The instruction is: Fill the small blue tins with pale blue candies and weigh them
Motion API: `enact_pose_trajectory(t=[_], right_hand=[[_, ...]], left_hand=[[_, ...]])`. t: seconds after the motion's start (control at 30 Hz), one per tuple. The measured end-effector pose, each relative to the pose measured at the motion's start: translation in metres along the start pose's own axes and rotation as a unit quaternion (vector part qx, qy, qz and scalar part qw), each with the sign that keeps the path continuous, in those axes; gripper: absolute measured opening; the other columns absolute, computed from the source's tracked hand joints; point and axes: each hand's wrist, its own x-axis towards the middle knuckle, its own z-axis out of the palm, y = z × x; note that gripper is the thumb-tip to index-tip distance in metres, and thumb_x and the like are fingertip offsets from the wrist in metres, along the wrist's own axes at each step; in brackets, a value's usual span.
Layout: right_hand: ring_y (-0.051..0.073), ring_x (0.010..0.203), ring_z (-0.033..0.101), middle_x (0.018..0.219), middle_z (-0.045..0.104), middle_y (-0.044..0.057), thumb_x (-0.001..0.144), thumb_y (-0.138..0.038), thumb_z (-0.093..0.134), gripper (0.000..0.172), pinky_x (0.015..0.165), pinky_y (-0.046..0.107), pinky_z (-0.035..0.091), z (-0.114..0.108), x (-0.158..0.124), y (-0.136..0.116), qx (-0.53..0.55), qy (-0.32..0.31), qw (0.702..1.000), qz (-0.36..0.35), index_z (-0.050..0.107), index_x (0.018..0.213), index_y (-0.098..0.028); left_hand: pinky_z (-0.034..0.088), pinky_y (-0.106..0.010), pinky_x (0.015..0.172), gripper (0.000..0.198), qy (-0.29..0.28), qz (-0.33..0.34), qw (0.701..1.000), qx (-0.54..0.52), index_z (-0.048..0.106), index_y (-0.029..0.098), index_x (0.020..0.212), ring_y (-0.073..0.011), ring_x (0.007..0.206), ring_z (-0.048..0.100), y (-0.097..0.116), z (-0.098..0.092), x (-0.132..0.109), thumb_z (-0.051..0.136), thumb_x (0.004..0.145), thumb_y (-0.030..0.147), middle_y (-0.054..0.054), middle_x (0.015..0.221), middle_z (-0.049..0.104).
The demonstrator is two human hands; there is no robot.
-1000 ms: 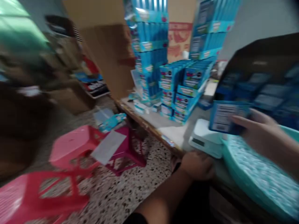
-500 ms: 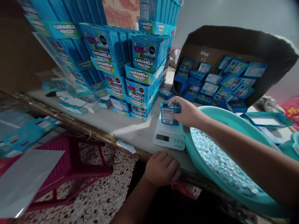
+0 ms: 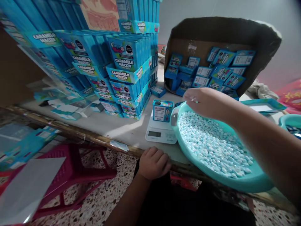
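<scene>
A small blue box (image 3: 162,110) with a printed back panel stands upright on the white kitchen scale (image 3: 162,137), with no hand on it. My right hand (image 3: 199,99) is to the right of that box, over the far left rim of the turquoise basin (image 3: 188,157). Its fingers are blurred and partly turned away. Many pale blue wrapped candies (image 3: 216,147) fill the basin below my forearm. Closed in a loose fist, my left hand (image 3: 154,163) rests at the table's front edge, just below the scale, with nothing visible in it.
Tall stacks of blue candy boxes (image 3: 127,75) rise at the left. A tilted cardboard carton (image 3: 225,29) at the back holds several blue boxes. One more box (image 3: 158,91) lies beside it. A magenta plastic stool (image 3: 70,166) stands below the table on the left.
My right hand has let go of the small box on the scale and moved right, to above the basin's rim. My left hand stays at the table edge; the view has shifted.
</scene>
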Motion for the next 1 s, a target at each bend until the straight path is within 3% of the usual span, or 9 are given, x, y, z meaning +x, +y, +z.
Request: enact_pose_trajectory(t=[0.07, 0.17, 0.2, 0.27, 0.43, 0.67, 1.0], right_hand=[[0.027, 0.091, 0.064, 0.112, 0.068, 0.011, 0.089, -0.03, 0.054, 0.03, 0.079, 0.04, 0.048, 0.017, -0.008, 0.021, 0.003, -0.063, 0.998, 0.026, 0.062, 0.117, -0.021], [0.031, 0.099, 0.064, 0.14, 0.052, 0.016, 0.079, -0.05, 0.069, 0.069, 0.08, 0.042, 0.051, 0.048, -0.014, 0.034, 0.017, -0.209, 0.977, 0.028, 0.05, 0.139, -0.022], [0.033, 0.099, 0.064, 0.142, 0.049, 0.019, 0.075, -0.053, 0.072, 0.079, 0.08, 0.043, 0.051, 0.056, -0.015, 0.033, 0.013, -0.23, 0.973, 0.028, 0.046, 0.143, -0.021], [0.036, 0.096, 0.065, 0.134, 0.054, 0.022, 0.072, -0.05, 0.077, 0.084, 0.077, 0.044, 0.05, 0.064, -0.015, 0.025, -0.002, -0.227, 0.974, 0.026, 0.047, 0.142, -0.016], [0.033, 0.09, 0.066, 0.102, 0.069, 0.015, 0.068, -0.031, 0.083, 0.051, 0.072, 0.038, 0.046, 0.057, -0.012, 0.009, 0.01, -0.224, 0.975, 0.012, 0.067, 0.114, -0.016], [0.017, 0.062, 0.055, 0.075, 0.066, 0.004, 0.068, -0.018, 0.081, 0.019, 0.063, 0.032, 0.038, 0.045, -0.012, 0.018, 0.035, -0.215, 0.976, -0.001, 0.076, 0.086, -0.019], [0.016, 0.064, 0.054, 0.081, 0.072, 0.004, 0.07, -0.022, 0.077, 0.015, 0.063, 0.031, 0.035, 0.058, -0.011, 0.046, 0.047, -0.199, 0.979, 0.0, 0.078, 0.085, -0.022]], left_hand=[[0.028, -0.035, 0.059, 0.024, -0.001, -0.004, 1.0, 0.006, 0.057, 0.02, 0.062, -0.0195, 0.064, 0.04, 0.001, 0.001, 0.0, 0.057, 0.085, 0.021, -0.002, 0.057, 0.05], [0.029, -0.034, 0.058, 0.024, -0.005, -0.004, 1.0, 0.013, 0.057, 0.02, 0.061, -0.0191, 0.063, 0.039, 0.001, 0.001, 0.0, 0.056, 0.085, 0.021, -0.002, 0.057, 0.05], [0.029, -0.034, 0.058, 0.024, -0.005, -0.003, 1.0, 0.015, 0.057, 0.02, 0.061, -0.0189, 0.063, 0.039, 0.001, 0.001, 0.0, 0.056, 0.085, 0.02, -0.002, 0.057, 0.05], [0.03, -0.034, 0.058, 0.024, -0.008, -0.003, 1.0, 0.02, 0.057, 0.02, 0.061, -0.0187, 0.062, 0.039, 0.001, 0.001, 0.0, 0.056, 0.085, 0.02, -0.002, 0.057, 0.05], [0.03, -0.034, 0.057, 0.024, -0.017, -0.006, 0.999, 0.031, 0.056, 0.02, 0.06, -0.0188, 0.062, 0.039, 0.002, 0.0, 0.0, 0.055, 0.084, 0.02, -0.002, 0.056, 0.049], [0.031, -0.033, 0.058, 0.024, -0.017, -0.004, 0.999, 0.033, 0.054, 0.021, 0.059, -0.0184, 0.06, 0.038, 0.002, 0.001, 0.001, 0.055, 0.084, 0.019, -0.002, 0.055, 0.048], [0.031, -0.034, 0.058, 0.022, -0.019, -0.003, 0.999, 0.03, 0.055, 0.02, 0.061, -0.0186, 0.061, 0.039, 0.003, 0.001, 0.001, 0.057, 0.083, 0.017, -0.001, 0.055, 0.048]])
